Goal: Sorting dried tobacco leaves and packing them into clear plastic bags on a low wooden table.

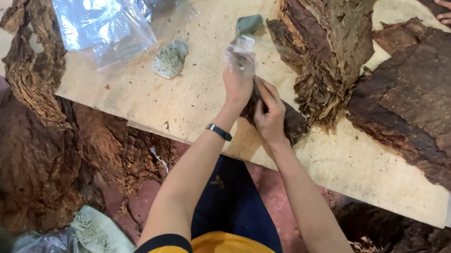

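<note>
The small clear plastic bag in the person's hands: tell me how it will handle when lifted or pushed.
The small clear plastic bag looks crumpled and thin, so it is probably floppy and will sag wherever unsupported. The left hand pinches it while the right hand holds dark leaf below; it likely weighs almost nothing empty. Its glossy film may be slippery and drift if pushed.

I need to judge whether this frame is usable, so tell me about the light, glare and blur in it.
Head view: soft, even light, only faint shadows on the wooden table; bright glare on the clear plastic bags at the top; the left hand and right hand are slightly soft, and so is the small bag they hold; the dark leaves at the right lose detail; edges bend slightly from the wide lens.
</note>
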